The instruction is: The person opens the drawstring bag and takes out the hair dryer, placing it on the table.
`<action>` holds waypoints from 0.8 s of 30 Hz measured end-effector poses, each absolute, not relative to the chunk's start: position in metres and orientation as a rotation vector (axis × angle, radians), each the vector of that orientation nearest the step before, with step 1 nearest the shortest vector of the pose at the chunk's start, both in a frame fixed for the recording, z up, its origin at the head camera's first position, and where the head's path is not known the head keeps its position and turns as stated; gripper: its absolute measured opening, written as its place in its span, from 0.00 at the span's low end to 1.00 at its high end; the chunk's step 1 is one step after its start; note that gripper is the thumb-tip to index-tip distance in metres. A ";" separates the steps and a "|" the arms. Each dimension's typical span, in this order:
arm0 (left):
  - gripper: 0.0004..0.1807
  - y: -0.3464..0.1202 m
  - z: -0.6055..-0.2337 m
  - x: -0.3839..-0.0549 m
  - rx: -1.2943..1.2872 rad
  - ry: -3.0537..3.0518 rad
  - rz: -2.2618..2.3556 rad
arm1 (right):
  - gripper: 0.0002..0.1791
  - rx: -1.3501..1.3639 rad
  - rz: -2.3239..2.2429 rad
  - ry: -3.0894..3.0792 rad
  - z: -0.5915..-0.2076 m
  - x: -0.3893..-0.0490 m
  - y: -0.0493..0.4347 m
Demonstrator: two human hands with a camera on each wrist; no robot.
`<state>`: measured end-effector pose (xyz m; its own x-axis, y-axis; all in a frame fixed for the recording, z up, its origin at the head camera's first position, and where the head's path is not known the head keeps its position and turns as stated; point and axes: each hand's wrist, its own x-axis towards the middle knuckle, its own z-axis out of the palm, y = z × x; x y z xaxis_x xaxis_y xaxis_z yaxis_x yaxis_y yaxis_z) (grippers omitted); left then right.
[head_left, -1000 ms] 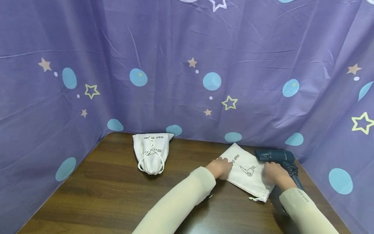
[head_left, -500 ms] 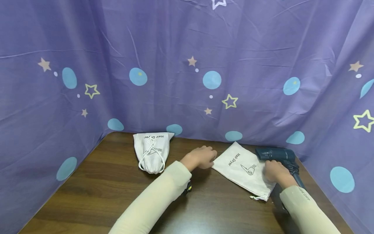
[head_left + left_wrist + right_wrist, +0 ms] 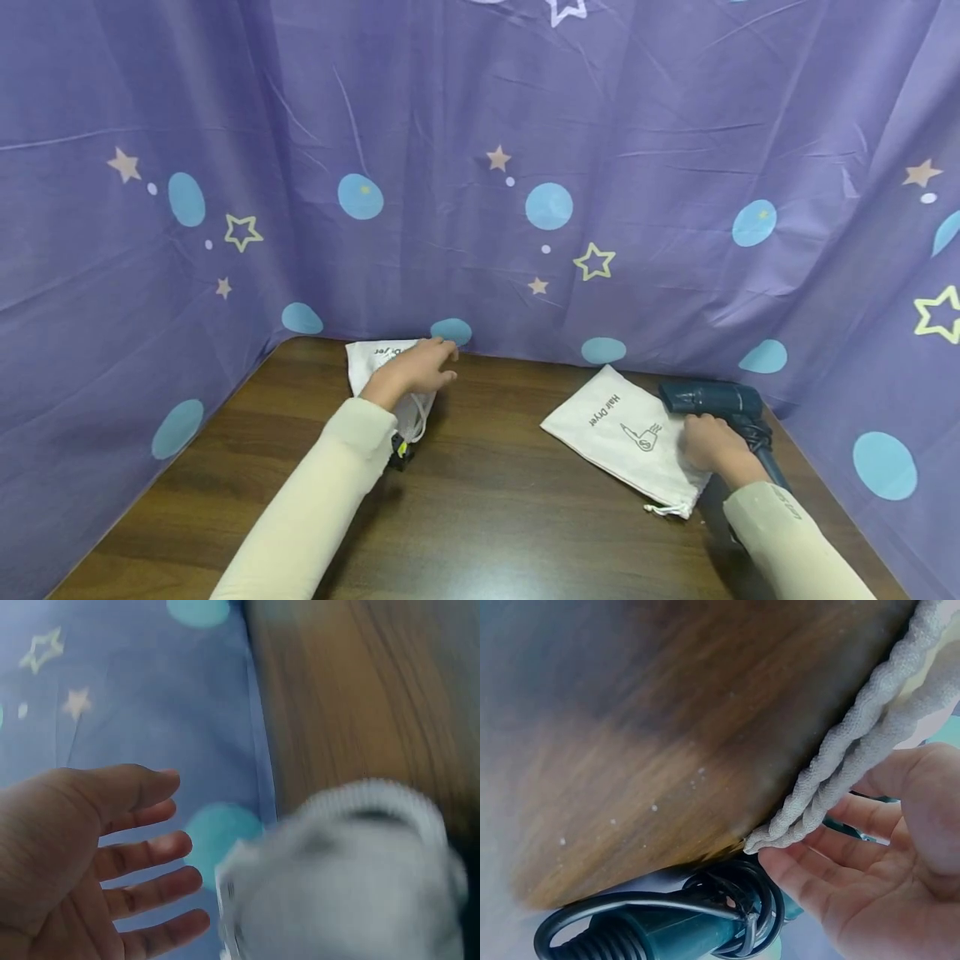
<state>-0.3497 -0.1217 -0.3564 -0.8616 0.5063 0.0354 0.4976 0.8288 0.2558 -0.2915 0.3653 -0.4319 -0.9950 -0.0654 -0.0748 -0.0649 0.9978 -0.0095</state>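
Note:
My left hand (image 3: 420, 367) is above the white drawstring bag (image 3: 367, 358) at the back left, hiding much of it in the head view. In the left wrist view its fingers are spread and hold nothing, apart from the blurred bag (image 3: 345, 892). A second white bag (image 3: 600, 425), printed "Hair Dryer", lies flat at the right. At that bag's right edge rests my right hand (image 3: 708, 442). The right wrist view has its relaxed fingers against the bag's gathered hem (image 3: 847, 750). Beside this hand lies a dark teal hair dryer (image 3: 712, 398) with its cord bundled.
A brown wooden table (image 3: 480, 500) carries everything. Purple curtains (image 3: 450, 275) with stars and blue dots hang along its back and sides. The hair dryer lies close to the back right corner.
My left hand has let go of the right bag's left corner and moved left, over the other bag. My right hand has stayed at the right bag's edge.

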 end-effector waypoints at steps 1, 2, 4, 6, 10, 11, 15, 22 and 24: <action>0.17 -0.129 -0.356 -0.350 0.787 2.973 0.417 | 0.18 -0.095 -0.007 3.065 -0.432 -0.292 0.366; 0.18 -0.136 -0.356 -0.351 0.769 2.978 0.423 | 0.19 -0.088 -0.003 3.066 -0.432 -0.292 0.366; 0.19 -0.149 -0.358 -0.353 0.735 2.989 0.436 | 0.19 -0.078 0.003 3.058 -0.432 -0.292 0.367; 0.21 -0.160 -0.360 -0.355 0.726 3.014 0.432 | 0.20 -0.072 0.008 3.049 -0.433 -0.292 0.368; 0.23 -0.180 -0.364 -0.357 0.744 3.056 0.438 | 0.20 -0.079 0.006 3.046 -0.433 -0.291 0.368; 0.24 -0.184 -0.365 -0.357 0.755 3.067 0.442 | 0.20 -0.081 0.008 3.048 -0.433 -0.292 0.367; 0.26 -0.199 -0.369 -0.356 0.751 3.078 0.486 | 0.20 -0.075 0.010 3.059 -0.432 -0.292 0.366; 0.27 -0.212 -0.380 -0.358 0.803 3.076 0.512 | 0.21 -0.080 0.005 3.040 -0.435 -0.291 0.365; 0.26 -0.213 -0.381 -0.359 0.806 3.062 0.520 | 0.21 -0.076 0.007 3.043 -0.435 -0.291 0.364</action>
<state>-0.3589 -0.2127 -0.3812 -0.8716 0.4681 0.1454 0.4898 0.8215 0.2919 -0.2907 0.3641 -0.4345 -0.9940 -0.0497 -0.0973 -0.0502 0.9987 0.0025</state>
